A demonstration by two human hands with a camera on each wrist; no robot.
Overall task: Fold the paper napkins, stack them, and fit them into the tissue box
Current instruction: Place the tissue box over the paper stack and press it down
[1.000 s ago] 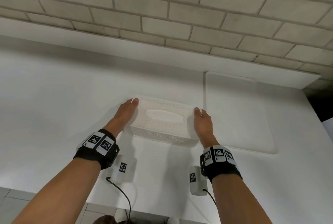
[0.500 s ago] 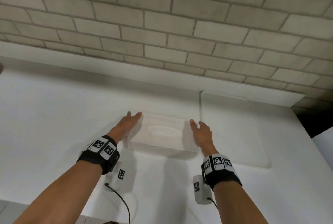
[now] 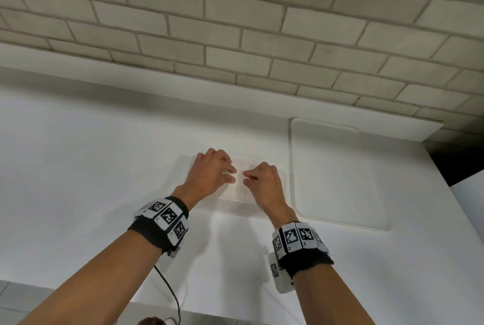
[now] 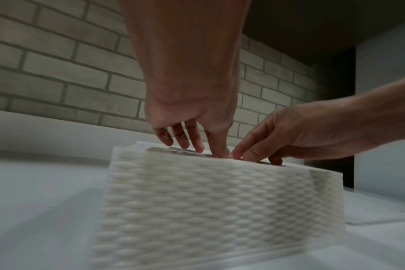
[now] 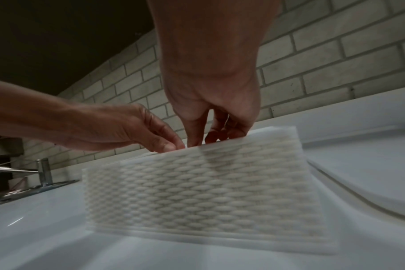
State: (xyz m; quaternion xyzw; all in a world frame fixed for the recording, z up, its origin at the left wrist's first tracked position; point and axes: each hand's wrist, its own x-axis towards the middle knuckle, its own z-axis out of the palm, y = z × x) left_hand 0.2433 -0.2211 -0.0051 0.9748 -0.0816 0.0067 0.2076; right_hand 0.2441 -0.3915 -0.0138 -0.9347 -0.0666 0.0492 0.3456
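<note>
The white woven-pattern tissue box (image 3: 230, 204) stands on the white counter with its lid on. My left hand (image 3: 209, 175) and right hand (image 3: 264, 183) hover over the lid. Their bent fingers point down and meet at the middle, where the slot lies. In the left wrist view the left fingertips (image 4: 220, 153) touch the box (image 4: 220, 210) top beside the right hand (image 4: 301, 137). The right wrist view shows the same from the other side, the right hand (image 5: 210, 109) facing the left hand (image 5: 116, 127) above the box (image 5: 208, 191). No napkin shows; the slot is hidden by the fingers.
A flat white board (image 3: 337, 175) lies just right of the box. The grey brick wall (image 3: 235, 23) rises behind the counter (image 3: 91, 167). A metal tap (image 5: 43, 171) and a sink rim are off to the left. The counter's front edge runs below my wrists.
Both hands left the ends of the box and came together over the middle of its lid. The fingers went from straight to bent downward.
</note>
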